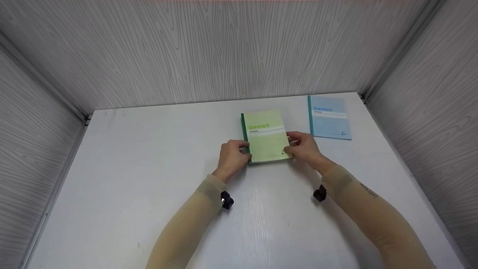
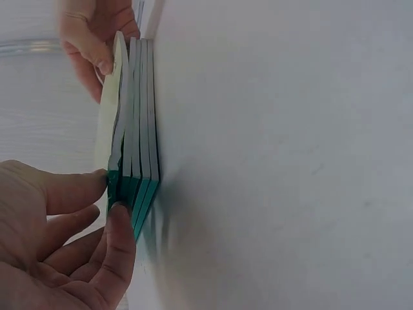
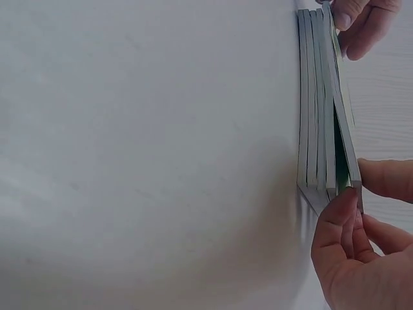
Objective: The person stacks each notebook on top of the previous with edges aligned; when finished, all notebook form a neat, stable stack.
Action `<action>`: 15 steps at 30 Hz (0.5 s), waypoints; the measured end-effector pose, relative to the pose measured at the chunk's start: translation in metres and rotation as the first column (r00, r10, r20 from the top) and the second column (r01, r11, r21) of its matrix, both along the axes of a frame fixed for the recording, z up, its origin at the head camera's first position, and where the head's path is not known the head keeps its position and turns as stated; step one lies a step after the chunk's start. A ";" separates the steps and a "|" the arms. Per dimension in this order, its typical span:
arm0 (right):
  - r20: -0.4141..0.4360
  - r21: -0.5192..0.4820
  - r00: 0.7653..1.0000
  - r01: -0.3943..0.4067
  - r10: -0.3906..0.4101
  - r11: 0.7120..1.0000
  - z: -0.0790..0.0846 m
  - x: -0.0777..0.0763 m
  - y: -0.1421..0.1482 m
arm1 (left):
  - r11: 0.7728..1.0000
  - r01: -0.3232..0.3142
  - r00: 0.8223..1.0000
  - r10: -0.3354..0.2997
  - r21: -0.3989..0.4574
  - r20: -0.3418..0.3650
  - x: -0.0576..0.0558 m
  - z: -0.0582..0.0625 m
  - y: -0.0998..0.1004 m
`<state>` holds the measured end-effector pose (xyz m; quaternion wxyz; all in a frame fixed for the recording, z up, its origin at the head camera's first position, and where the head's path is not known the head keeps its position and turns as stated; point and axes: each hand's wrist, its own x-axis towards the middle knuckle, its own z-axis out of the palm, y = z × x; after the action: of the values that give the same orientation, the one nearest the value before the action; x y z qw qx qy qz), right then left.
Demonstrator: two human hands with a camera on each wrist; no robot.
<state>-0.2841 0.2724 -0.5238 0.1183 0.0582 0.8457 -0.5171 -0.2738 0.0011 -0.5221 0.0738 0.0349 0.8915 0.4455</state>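
Observation:
A light-green notebook (image 1: 267, 144) with a dark green spine and "Gambit" on its cover tops a stack of several notebooks (image 2: 145, 116). My left hand (image 1: 232, 158) pinches its spine edge between thumb and fingers. On the opposite edge, my right hand (image 1: 304, 149) pinches the same notebook. The right wrist view shows a wedge-shaped gap under the top notebook (image 3: 352, 165) on the right hand's side, so it stands slightly raised there. A smaller gap appears by the left fingers. The lower notebooks lie flat, with their covers hidden.
To the right of the stack, a blue "Gambit" notebook (image 1: 330, 119) with a teal spine lies on the white table (image 1: 149, 168). Wood-grain panels (image 1: 224, 52) rise behind the table and on both sides. A dark device (image 1: 226, 200) sits at each wrist.

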 end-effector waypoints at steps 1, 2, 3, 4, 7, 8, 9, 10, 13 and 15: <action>-0.004 0.008 1.000 -0.001 0.001 1.000 0.000 0.000 0.000 | 1.000 0.000 1.000 0.000 -0.010 -0.006 0.000 0.000 0.001; -0.007 0.016 1.000 -0.003 0.003 1.000 0.000 0.000 0.000 | 1.000 -0.001 1.000 0.000 -0.021 -0.015 0.000 0.000 0.002; -0.009 0.021 1.000 -0.003 0.003 1.000 0.001 0.000 0.000 | 1.000 -0.002 1.000 0.001 -0.030 -0.021 0.001 0.000 0.003; -0.009 0.026 1.000 -0.003 0.003 1.000 0.001 0.001 0.000 | 0.999 -0.001 1.000 0.000 -0.035 -0.026 0.001 0.000 0.004; -0.006 0.034 1.000 0.005 -0.005 0.999 0.001 0.002 0.001 | 0.999 0.003 0.999 -0.004 -0.053 -0.034 0.001 0.000 0.007; -0.002 0.034 1.000 0.008 -0.008 0.999 0.001 0.002 0.001 | 0.998 0.006 0.999 -0.009 -0.061 -0.038 0.001 0.000 0.007; 0.005 0.029 1.000 0.011 -0.011 1.000 0.001 0.003 0.001 | 0.997 0.012 0.999 -0.015 -0.071 -0.047 0.002 0.000 0.008; 0.012 0.024 1.000 0.014 -0.015 1.000 0.000 0.003 0.001 | 0.997 0.017 0.998 -0.021 -0.081 -0.056 0.002 0.000 0.008; 0.028 0.007 0.999 0.019 -0.019 1.000 -0.002 0.004 0.001 | 0.993 0.036 0.995 -0.046 -0.115 -0.088 0.002 0.000 0.010; 0.035 -0.005 0.999 0.021 -0.021 1.000 -0.003 0.004 0.000 | 0.990 0.044 0.993 -0.058 -0.134 -0.105 0.002 -0.001 0.010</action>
<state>-0.2797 0.2728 -0.5263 0.1278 0.0758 0.8415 -0.5194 -0.2717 0.0114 -0.5227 0.0389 0.0767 0.9205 0.3812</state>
